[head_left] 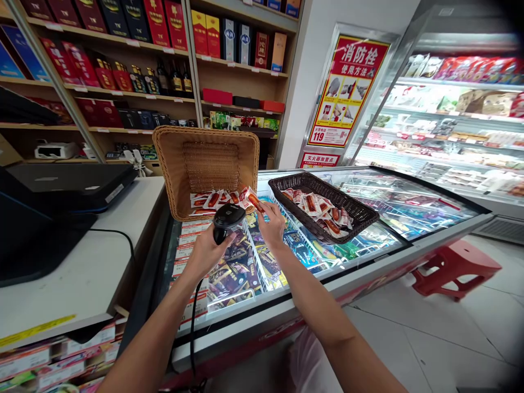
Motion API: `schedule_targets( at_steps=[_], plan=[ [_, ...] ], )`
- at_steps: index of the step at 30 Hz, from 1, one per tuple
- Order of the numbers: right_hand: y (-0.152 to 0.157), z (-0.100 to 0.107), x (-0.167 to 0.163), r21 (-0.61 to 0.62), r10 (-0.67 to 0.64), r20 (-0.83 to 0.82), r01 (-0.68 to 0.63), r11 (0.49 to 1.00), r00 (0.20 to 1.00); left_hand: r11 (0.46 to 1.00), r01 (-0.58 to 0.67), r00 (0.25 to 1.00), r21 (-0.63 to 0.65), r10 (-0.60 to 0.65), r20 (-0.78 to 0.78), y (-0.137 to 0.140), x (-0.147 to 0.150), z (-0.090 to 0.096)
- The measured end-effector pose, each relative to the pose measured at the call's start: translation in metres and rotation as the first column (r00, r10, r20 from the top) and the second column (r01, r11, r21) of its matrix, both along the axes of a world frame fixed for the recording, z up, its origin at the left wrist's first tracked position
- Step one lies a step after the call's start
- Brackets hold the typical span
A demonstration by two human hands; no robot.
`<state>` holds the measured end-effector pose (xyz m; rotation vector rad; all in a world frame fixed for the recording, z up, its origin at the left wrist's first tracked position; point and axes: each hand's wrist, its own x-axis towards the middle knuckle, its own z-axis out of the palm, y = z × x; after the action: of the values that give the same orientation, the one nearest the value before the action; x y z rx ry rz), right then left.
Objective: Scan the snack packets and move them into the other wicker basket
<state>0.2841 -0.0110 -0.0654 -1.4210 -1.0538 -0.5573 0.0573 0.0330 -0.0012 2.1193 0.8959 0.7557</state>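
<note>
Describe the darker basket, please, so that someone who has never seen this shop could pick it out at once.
Find the glass-topped freezer in front of the person. On its top, just right of the person's right hand, sits a dark brown woven basket holding small wrapped sausages. Its dark colour and low sides set it apart from the taller tan basket to its left.

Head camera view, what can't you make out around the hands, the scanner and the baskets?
- Head view: lower handle of the scanner, hidden by the left hand.
- Head view: near end of the held packet, covered by the right hand.
- Head view: number of packets in the tan basket, overlapping and partly behind the scanner.
- Head view: where the cable leads, cut off by the bottom edge.
</note>
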Motion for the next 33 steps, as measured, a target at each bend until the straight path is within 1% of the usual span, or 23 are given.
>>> schedule_targets(
  at_steps=[7,11,17,19,20,22,24,26,27,29,31,33],
  plan=[
    [0.001,0.001,0.001,0.013,-0.077,0.058,0.077,0.997,0.995,1.000,-0.008,0.999,-0.005,0.008,-0.045,-0.001,0.001,0.002],
    [0.001,0.003,0.000,0.001,-0.082,0.055,0.082,0.997,0.995,1.000,0.006,0.999,-0.006,-0.007,-0.050,-0.001,0.001,0.001],
    [0.000,0.004,0.000,-0.029,-0.045,0.048,0.047,0.998,0.998,0.999,-0.023,1.000,-0.033,0.024,0.001,-0.001,0.001,0.000],
    [0.000,0.006,0.000,-0.028,-0.028,0.032,0.029,0.999,0.999,0.996,-0.042,0.998,-0.081,0.046,0.045,-0.002,0.003,-0.001],
    [0.000,0.007,-0.001,-0.024,-0.009,0.020,0.009,1.000,1.000,0.990,-0.061,0.994,-0.124,0.072,0.087,-0.003,0.004,-0.001],
    [-0.002,0.010,-0.003,-0.019,0.059,-0.003,-0.060,0.998,0.998,0.960,-0.108,0.965,-0.259,0.163,0.203,-0.003,0.007,-0.001],
    [-0.006,0.014,-0.007,-0.051,0.170,-0.017,-0.171,0.984,0.985,0.897,-0.140,0.902,-0.419,0.290,0.320,-0.001,0.010,0.000],
    [-0.010,0.019,-0.014,-0.112,0.291,-0.027,-0.293,0.950,0.956,0.825,-0.146,0.827,-0.547,0.405,0.389,0.001,0.011,0.002],
    [-0.012,0.021,-0.017,-0.138,0.348,-0.037,-0.350,0.927,0.937,0.795,-0.141,0.797,-0.590,0.445,0.409,0.003,0.011,0.003],
    [-0.016,0.025,-0.024,-0.169,0.451,-0.067,-0.456,0.874,0.890,0.754,-0.117,0.752,-0.646,0.492,0.438,0.006,0.011,0.004],
    [-0.018,0.027,-0.030,-0.173,0.534,-0.124,-0.548,0.818,0.836,0.728,-0.081,0.726,-0.681,0.511,0.460,0.008,0.011,0.004],
    [-0.018,0.029,-0.034,-0.150,0.586,-0.230,-0.623,0.768,0.777,0.707,-0.049,0.708,-0.706,0.523,0.475,0.009,0.010,0.003]
  ],
)
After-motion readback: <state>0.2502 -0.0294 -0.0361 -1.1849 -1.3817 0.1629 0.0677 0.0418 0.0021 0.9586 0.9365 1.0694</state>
